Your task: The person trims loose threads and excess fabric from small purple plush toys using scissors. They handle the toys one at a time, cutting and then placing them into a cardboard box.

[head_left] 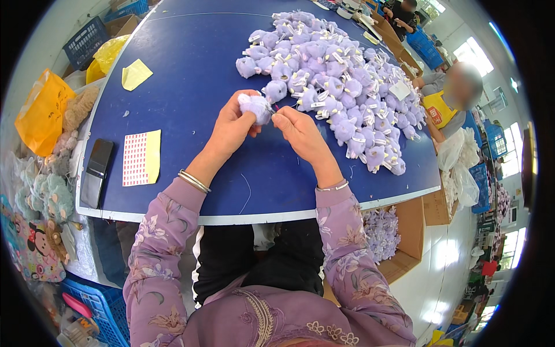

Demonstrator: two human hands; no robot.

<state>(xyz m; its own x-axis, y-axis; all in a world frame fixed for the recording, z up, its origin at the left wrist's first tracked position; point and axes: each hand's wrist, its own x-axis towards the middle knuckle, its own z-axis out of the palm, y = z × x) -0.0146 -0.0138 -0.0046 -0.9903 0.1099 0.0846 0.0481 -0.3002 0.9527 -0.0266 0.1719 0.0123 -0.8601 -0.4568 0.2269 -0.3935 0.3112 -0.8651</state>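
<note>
My left hand [234, 124] is closed round a small purple plush toy [254, 108], held just above the blue table. Beside it, my right hand [299, 128] is pinched shut close to the toy's right side. A thin dark thing with a bit of pink shows at its fingertips, too small to name. Right beyond both hands spreads a big heap of like purple plush toys [347, 87], many with white tags. One loose toy [274, 91] at the heap's near edge lies almost against the held one.
On the blue table [191, 69] lie a sheet of red-marked stickers [139, 159], a black phone-like case [97, 173] and a yellow paper [136, 74]. A cardboard box [411, 234] of purple pieces stands below the right edge. A co-worker [448, 101] sits at the right.
</note>
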